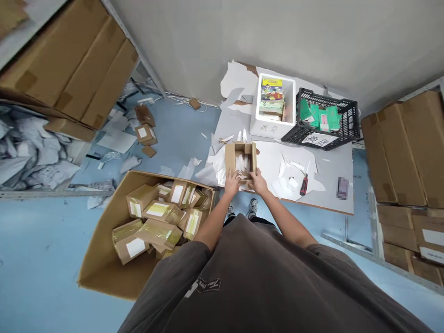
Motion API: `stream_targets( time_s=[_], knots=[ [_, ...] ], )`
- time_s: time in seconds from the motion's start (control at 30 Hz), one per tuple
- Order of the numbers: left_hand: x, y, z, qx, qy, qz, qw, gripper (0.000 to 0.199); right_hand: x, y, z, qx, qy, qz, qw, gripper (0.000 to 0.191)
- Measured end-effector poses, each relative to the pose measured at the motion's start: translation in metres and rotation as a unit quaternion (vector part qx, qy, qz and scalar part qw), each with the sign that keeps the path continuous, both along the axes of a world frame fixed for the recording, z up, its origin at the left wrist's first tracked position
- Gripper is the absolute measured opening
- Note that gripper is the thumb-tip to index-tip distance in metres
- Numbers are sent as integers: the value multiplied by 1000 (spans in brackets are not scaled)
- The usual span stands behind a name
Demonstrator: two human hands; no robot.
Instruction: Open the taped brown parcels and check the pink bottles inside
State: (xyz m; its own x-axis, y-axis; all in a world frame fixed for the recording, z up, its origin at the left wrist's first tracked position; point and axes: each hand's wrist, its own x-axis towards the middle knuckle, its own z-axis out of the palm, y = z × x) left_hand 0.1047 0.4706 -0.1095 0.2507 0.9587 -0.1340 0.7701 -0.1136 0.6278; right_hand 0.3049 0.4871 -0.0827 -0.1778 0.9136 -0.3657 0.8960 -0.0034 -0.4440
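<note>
A small open cardboard box (230,158) stands at the front left of the white table (343,185), with its flaps spread and white, partly see-through packing inside. My left hand (232,182) is closed on the box's near left corner. At the near right corner, my right hand (258,181) grips the cardboard, fingers at the rim. To the right on the tabletop lies a knife with a red and black handle (304,185), blade pointing away, beside torn white paper (289,184).
Behind the box stand a white foam box (272,127) with packets and a black crate (350,121) with green packets. A large carton (100,263) of taped parcels is at my left. Shelves with cartons (412,152) flank both sides. Paper scraps litter the floor.
</note>
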Motion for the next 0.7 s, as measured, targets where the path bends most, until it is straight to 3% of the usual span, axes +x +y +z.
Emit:
stream_targets(
  time_s=[0.2,0.3,0.4,0.53,0.7],
  knots=[
    [1,-6,2,1,49,5,999,25,4,-18,7,22,-26,-17,999,78],
    [9,-9,20,21,54,-24,998,26,27,-21,19,53,-5,-30,998,82],
    [32,-8,50,60,61,-43,995,26,60,-33,36,118,6,-24,993,76],
    [97,-3,92,106,74,-72,989,24,122,-68,56,198,-21,-43,979,52],
    [225,-19,128,140,73,-166,973,27,230,-133,68,226,-46,-149,962,55]
  ],
)
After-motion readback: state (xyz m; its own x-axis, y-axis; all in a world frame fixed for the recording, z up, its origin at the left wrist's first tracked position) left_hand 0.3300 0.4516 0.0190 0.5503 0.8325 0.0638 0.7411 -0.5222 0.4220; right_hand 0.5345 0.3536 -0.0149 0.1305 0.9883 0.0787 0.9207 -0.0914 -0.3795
